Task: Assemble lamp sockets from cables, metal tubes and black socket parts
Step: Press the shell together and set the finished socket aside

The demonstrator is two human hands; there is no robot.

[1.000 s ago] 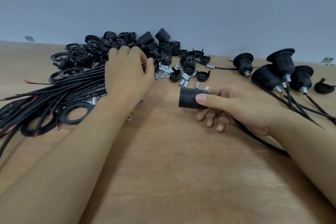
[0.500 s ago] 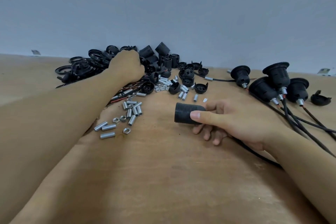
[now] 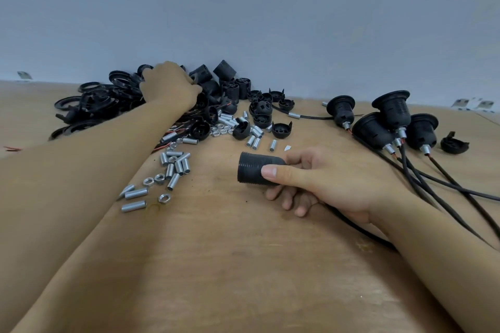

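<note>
My right hand (image 3: 322, 181) grips a black threaded socket body (image 3: 255, 171) lying sideways just above the wooden table (image 3: 243, 265), and a black cable (image 3: 359, 230) trails from under that hand. My left hand (image 3: 169, 86) reaches far back into the pile of black socket parts and rings (image 3: 108, 100), its fingers curled down among them; whether it holds anything is hidden. Loose metal tubes and nuts (image 3: 173, 167) lie scattered between my two arms.
Several assembled sockets with cables (image 3: 389, 121) stand at the right. A lone black cap (image 3: 454, 143) sits at the far right. More black caps (image 3: 281, 130) and tubes lie mid-table. A grey wall (image 3: 270, 21) runs directly behind the pile.
My left hand has moved away from the cable bundle, back and up into the pile of black parts. My right hand has kept its grip on the socket body.
</note>
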